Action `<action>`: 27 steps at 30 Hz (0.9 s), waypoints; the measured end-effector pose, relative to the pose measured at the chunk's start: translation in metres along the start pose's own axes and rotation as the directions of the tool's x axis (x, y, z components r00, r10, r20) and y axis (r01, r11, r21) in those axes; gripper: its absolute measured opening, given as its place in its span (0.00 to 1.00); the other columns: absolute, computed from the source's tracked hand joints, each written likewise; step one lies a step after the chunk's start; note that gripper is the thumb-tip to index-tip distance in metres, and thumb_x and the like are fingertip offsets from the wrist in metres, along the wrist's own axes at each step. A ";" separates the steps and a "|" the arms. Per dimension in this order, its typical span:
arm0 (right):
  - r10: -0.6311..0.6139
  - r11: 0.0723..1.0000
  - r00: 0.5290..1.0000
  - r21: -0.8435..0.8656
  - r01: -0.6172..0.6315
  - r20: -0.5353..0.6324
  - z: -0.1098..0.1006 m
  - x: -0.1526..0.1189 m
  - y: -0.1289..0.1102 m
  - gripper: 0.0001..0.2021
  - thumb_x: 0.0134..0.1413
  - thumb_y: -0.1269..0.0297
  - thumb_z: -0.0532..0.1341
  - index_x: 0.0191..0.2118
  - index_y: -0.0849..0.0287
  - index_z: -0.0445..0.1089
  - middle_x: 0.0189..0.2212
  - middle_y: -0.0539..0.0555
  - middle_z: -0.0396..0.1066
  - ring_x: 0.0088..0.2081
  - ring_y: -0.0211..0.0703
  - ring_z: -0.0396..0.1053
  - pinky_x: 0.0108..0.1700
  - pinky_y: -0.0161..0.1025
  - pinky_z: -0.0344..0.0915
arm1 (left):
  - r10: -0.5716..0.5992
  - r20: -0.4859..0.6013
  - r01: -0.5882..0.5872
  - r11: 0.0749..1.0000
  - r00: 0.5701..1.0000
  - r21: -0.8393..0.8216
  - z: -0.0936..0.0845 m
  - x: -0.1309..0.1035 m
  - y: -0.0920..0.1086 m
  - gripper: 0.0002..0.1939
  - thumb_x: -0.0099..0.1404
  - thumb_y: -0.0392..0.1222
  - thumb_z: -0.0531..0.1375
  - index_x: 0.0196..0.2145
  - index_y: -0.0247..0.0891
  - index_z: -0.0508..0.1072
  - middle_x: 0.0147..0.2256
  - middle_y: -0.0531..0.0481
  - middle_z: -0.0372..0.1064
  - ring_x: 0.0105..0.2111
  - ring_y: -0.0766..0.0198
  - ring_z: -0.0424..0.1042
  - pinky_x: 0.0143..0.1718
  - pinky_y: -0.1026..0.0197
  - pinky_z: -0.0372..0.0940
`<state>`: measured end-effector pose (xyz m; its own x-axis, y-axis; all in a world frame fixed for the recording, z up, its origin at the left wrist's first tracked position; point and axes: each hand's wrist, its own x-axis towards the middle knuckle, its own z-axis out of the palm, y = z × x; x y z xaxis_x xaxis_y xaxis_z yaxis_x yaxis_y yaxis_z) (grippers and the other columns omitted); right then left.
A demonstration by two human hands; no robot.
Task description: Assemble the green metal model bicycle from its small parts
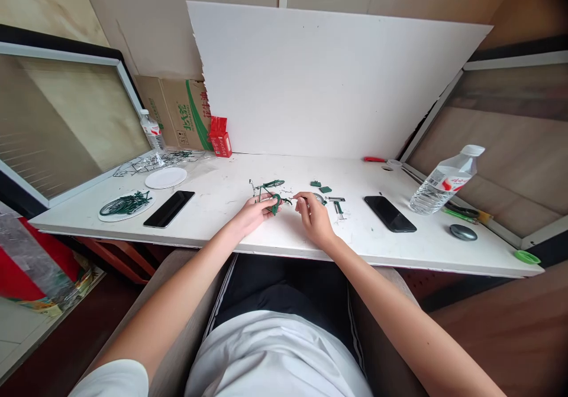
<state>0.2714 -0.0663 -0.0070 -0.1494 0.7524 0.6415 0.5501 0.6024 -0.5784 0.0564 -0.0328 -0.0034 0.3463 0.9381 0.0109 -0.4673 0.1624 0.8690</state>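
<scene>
My left hand (pixel 256 212) is closed on a small green model bicycle (pixel 276 203) above the middle of the white table. Just right of it, my right hand (pixel 314 216) has its thumb and forefinger pinched together at the end of a thin green piece (pixel 287 200); what sits between the fingertips is too small to name. Behind the left hand lie more green bicycle parts (pixel 270 183). A wheel (pixel 319 198) is partly hidden behind the right hand, with green blocks (pixel 325 189) and small frame pieces (pixel 338 207) beyond it.
Left are a white plate (pixel 104 215) of green parts, an upturned-looking white lid (pixel 165 177) and a phone (pixel 169 209). Right are another phone (pixel 390 213), a water bottle (pixel 446 181), a grey oval object (pixel 463 232) and a green cap (pixel 527 257). A white board (pixel 337 83) stands behind.
</scene>
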 end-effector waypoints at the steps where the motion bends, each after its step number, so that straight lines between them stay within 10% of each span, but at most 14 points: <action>1: 0.026 1.000 1.000 0.010 -0.026 -0.002 -0.001 -0.001 0.000 0.17 0.79 0.52 0.47 0.54 0.54 0.69 0.36 0.54 0.75 0.36 0.45 0.72 0.40 0.42 0.65 | -0.006 0.000 0.006 1.000 1.000 0.003 -0.001 0.000 0.000 0.16 0.57 0.37 0.76 0.42 0.34 0.80 0.42 0.43 0.78 0.40 0.60 0.76 0.46 0.57 0.66; 10: 0.265 0.945 0.962 0.216 -0.244 -0.073 -0.001 -0.002 -0.001 0.18 0.77 0.47 0.49 0.51 0.53 0.69 0.35 0.54 0.73 0.35 0.45 0.71 0.38 0.42 0.67 | -0.052 -0.012 0.052 0.999 0.999 0.000 -0.003 -0.005 0.002 0.16 0.60 0.39 0.74 0.45 0.35 0.80 0.43 0.43 0.78 0.38 0.61 0.74 0.43 0.57 0.65; 21: 0.685 0.633 0.726 0.546 -0.549 -0.064 0.002 -0.001 -0.001 0.17 0.74 0.45 0.52 0.50 0.51 0.68 0.37 0.55 0.67 0.34 0.43 0.69 0.25 0.36 0.66 | -0.178 -0.091 0.171 0.982 0.980 -0.076 0.000 0.005 0.007 0.18 0.60 0.39 0.75 0.47 0.37 0.78 0.43 0.40 0.78 0.40 0.56 0.76 0.43 0.55 0.68; 27: 0.729 0.565 0.684 0.573 -0.594 -0.009 -0.003 -0.003 -0.007 0.16 0.73 0.46 0.55 0.49 0.52 0.70 0.36 0.53 0.67 0.34 0.42 0.68 0.27 0.36 0.67 | -0.208 -0.099 0.202 0.977 0.973 -0.064 0.004 0.001 0.015 0.18 0.63 0.41 0.73 0.48 0.36 0.75 0.42 0.41 0.78 0.39 0.59 0.76 0.44 0.54 0.68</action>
<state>0.2704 -0.0740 -0.0032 0.3066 0.9516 0.0221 -0.0709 0.0460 -0.9964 0.0531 -0.0305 0.0116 0.3533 0.9094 -0.2194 -0.4388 0.3682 0.8197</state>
